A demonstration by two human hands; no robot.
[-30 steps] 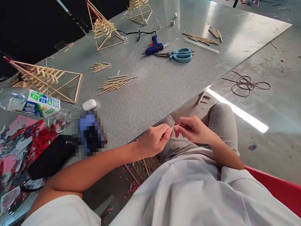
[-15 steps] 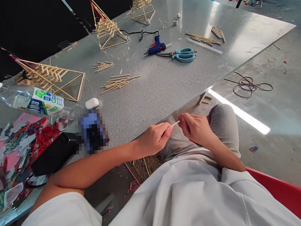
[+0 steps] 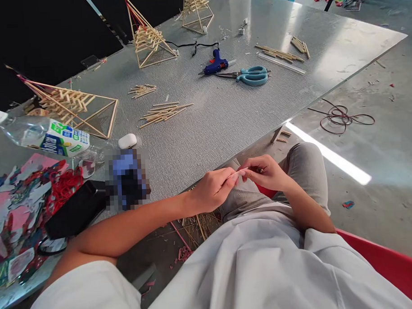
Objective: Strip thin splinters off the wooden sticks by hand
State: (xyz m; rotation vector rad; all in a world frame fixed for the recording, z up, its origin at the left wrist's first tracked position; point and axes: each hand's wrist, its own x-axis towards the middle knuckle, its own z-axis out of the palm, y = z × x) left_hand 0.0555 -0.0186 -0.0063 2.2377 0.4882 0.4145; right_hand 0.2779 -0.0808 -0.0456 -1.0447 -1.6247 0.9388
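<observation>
Two hands are held together over the lap, just below the table [image 3: 225,122] edge. A thin pale stick [image 3: 236,173] is pinched between them — the left hand [image 3: 210,190] is closed on one end, the right hand [image 3: 265,172] is curled, its fingertips [image 3: 246,171] meeting the other end; little of the stick is seen. Three stick pyramids are set on the table: one [image 3: 72,107] at the left, one [image 3: 149,37] farther back, one [image 3: 196,10] at the far edge. Loose sticks [image 3: 165,111] are laid mid-table. A blue glue gun [image 3: 215,65] and teal scissors [image 3: 252,75] are placed side by side — almost touching. A bottle [image 3: 46,135] lies on its side at the left.
</observation>
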